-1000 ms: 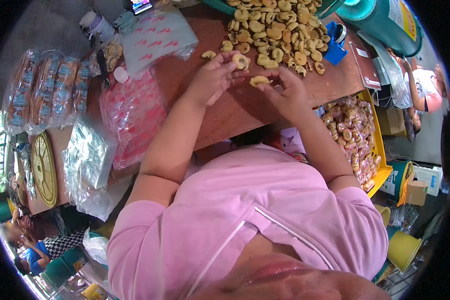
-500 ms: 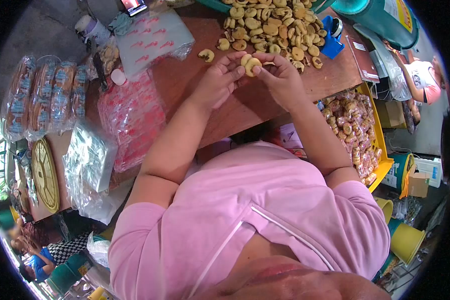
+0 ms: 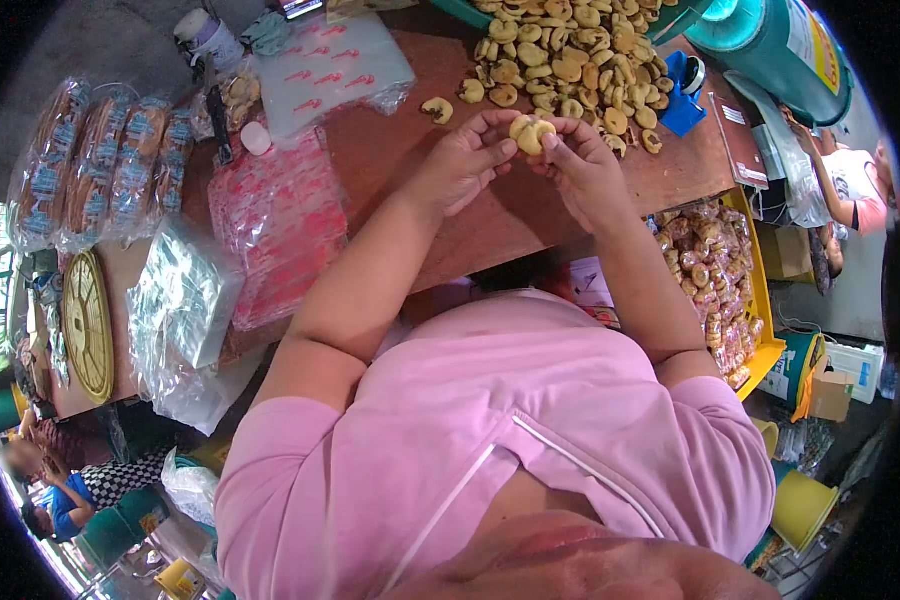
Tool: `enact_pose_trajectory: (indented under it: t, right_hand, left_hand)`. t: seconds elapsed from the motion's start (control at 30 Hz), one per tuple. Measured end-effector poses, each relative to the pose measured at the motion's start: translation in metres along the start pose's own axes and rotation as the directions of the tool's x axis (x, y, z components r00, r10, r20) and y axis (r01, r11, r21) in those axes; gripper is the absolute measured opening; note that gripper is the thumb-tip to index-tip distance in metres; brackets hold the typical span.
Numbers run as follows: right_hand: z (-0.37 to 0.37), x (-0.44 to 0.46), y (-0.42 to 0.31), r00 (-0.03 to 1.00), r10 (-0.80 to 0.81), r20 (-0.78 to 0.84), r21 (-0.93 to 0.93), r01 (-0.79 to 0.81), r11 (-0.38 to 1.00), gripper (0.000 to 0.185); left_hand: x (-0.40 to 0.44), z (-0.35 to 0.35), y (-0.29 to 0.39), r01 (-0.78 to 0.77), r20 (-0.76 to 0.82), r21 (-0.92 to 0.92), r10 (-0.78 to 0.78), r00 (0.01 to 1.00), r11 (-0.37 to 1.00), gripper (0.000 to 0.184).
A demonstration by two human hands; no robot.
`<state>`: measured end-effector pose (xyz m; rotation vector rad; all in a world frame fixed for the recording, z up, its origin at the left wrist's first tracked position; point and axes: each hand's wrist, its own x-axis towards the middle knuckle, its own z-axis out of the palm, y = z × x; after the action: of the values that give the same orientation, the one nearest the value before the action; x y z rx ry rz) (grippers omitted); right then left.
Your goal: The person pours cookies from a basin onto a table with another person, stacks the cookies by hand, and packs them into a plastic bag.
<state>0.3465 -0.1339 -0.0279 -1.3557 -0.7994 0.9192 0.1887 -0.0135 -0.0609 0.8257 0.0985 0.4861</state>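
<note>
Both hands meet over the brown table (image 3: 470, 215), just below a heap of small ring-shaped pastries (image 3: 570, 60). Between my fingertips are ring pastries (image 3: 532, 135), pressed together. My left hand (image 3: 468, 160) pinches them from the left, and my right hand (image 3: 588, 170) pinches them from the right. A single loose pastry (image 3: 436, 110) lies on the table above my left hand. To the left are clear printed bags (image 3: 330, 75) and a stack of red-printed plastic bags (image 3: 280, 225).
Bagged long bread (image 3: 100, 170) stands at the far left, near a clear plastic pack (image 3: 185, 290). A blue tape dispenser (image 3: 685, 95) sits right of the heap. A yellow crate (image 3: 765, 350) holds wrapped pastries (image 3: 710, 280). Other people are at both sides.
A second ago each hand held its own pastry, apart. The hands then came together, and the pastries are now against each other between the fingertips. The view has shifted slightly.
</note>
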Motion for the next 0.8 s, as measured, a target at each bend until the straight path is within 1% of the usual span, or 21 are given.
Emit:
enact_pose_trajectory:
  t: [0.03, 0.13, 0.23, 0.33, 0.43, 0.47, 0.53, 0.57, 0.63, 0.67, 0.77, 0.8]
  right_hand:
    - [0.002, -0.001, -0.001, 1.0, 0.021, 0.004, 0.047, -0.022, 0.999, 0.024]
    - [0.006, -0.003, -0.002, 1.0, 0.021, 0.015, 0.101, -0.023, 0.995, 0.02]
    - [0.006, -0.002, 0.002, 1.0, -0.007, 0.003, 0.055, 0.007, 0.998, 0.019]
    - [0.005, -0.005, 0.0, 0.998, -0.027, 0.062, 0.111, 0.02, 0.994, 0.019]
    - [0.001, -0.005, 0.013, 0.979, -0.202, 0.005, -0.169, 0.2, 0.965, 0.023]
    - [0.0, -0.007, 0.017, 0.96, -0.281, 0.009, -0.262, 0.273, 0.926, 0.024]
    - [0.012, -0.013, 0.015, 0.9, -0.434, 0.031, -0.443, 0.402, 0.802, 0.026]
    - [0.017, -0.015, 0.009, 0.837, -0.537, 0.102, -0.551, 0.497, 0.67, 0.025]
    - [0.027, -0.02, -0.007, 0.687, -0.67, 0.281, -0.708, 0.62, 0.339, 0.024]
    - [0.033, -0.024, -0.007, 0.666, -0.693, 0.276, -0.735, 0.611, 0.294, 0.026]
    - [0.024, -0.025, -0.011, 0.796, -0.479, 0.37, -0.716, 0.573, 0.398, 0.027]
    - [0.014, -0.019, -0.01, 0.814, -0.45, 0.368, -0.741, 0.548, 0.387, 0.03]
  left_hand:
    - [-0.001, 0.0, 0.001, 0.005, 0.007, 0.004, -0.005, 1.0, 1.0, 0.04]
    - [0.001, -0.002, -0.002, 0.004, 0.053, -0.011, -0.004, 0.999, 1.0, 0.036]
    - [0.0, 0.0, -0.003, -0.019, 0.041, -0.041, 0.021, 0.999, 0.999, 0.032]
    - [0.0, 0.004, -0.002, -0.044, 0.092, -0.035, 0.047, 0.995, 0.998, 0.029]
    - [-0.001, 0.004, -0.005, -0.008, -0.002, -0.049, 0.008, 1.0, 0.999, 0.029]
    - [-0.001, 0.004, -0.004, 0.007, 0.003, -0.121, -0.007, 1.0, 0.993, 0.033]
    - [-0.002, 0.009, 0.002, 0.045, 0.028, -0.26, -0.039, 0.999, 0.965, 0.045]
    - [-0.002, 0.008, 0.002, 0.081, 0.022, -0.274, -0.078, 0.997, 0.958, 0.05]
    - [-0.003, 0.014, 0.001, 0.156, 0.014, -0.303, -0.159, 0.987, 0.94, 0.06]
    - [-0.005, 0.026, 0.001, 0.172, -0.164, -0.268, -0.22, 0.962, 0.948, 0.055]
    - [0.0, 0.004, -0.005, 0.241, -0.397, -0.047, -0.24, 0.886, 0.969, 0.05]
    - [0.0, 0.011, -0.001, 0.156, -0.441, -0.083, -0.176, 0.88, 0.984, 0.046]
